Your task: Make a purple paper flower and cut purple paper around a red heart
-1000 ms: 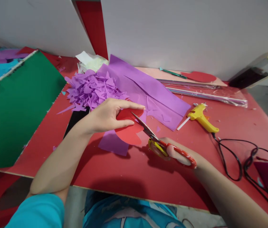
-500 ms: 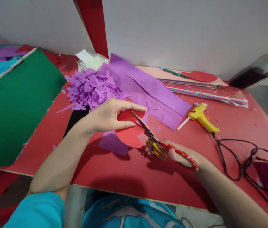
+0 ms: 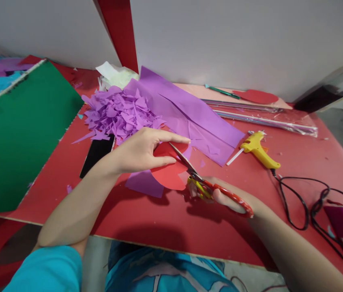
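Note:
A rounded piece of red paper or foam sheet is pinched between the thumb and fingers of my left hand. My right hand grips red-handled scissors, whose blades lie across the right part of the red sheet. Something yellow shows under the scissors by my right fingers; I cannot tell exactly what it is. Below the red sheet, a purple piece lies on the table. Behind my left wrist a heap of purple cut scraps is piled up.
On the red table lie a large purple sheet, a yellow glue gun with a black cord, and a black phone-like slab. A green board takes up the left. Wrapped sheets and a green pen are at the back.
My left hand has shifted slightly right with the red sheet, toward the scissors. The scissors and my right hand stay in almost the same place.

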Demonstrator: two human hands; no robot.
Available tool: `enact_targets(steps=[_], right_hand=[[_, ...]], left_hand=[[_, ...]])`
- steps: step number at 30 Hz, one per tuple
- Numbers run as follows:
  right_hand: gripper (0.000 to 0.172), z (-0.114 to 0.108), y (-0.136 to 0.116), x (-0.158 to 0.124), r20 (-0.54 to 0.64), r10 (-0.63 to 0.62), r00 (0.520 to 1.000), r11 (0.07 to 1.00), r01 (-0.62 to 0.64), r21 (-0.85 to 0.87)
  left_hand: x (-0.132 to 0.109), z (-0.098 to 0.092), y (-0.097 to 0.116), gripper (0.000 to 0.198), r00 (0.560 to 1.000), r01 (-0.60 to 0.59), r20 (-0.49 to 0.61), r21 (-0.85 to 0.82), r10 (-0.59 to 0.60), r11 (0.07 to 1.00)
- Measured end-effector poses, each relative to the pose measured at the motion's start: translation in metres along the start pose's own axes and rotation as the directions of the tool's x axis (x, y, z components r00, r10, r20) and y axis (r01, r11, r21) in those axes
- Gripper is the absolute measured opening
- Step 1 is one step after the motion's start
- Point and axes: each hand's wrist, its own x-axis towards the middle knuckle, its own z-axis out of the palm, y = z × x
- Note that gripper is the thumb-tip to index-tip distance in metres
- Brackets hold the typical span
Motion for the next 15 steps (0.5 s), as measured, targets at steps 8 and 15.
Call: enact_targets(steps=[8, 15], right_hand=[[0.062, 0.0014, 0.0074, -0.001, -0.008, 0.039, 0.999, 0.998, -0.04, -0.041], [0.061, 0.0021, 0.0082, -0.0016, 0.009, 0.089, 0.996, 0.996, -0.089, -0.012]], left_hand=[[-0.0011, 0.0004, -0.001, 0.044, 0.999, 0.049, 0.018, -0.048, -0.048, 0.998], [-0.0006, 0.0008, -0.0016, 0.044, 0.997, 0.07, 0.027, -0.066, -0.068, 0.995]])
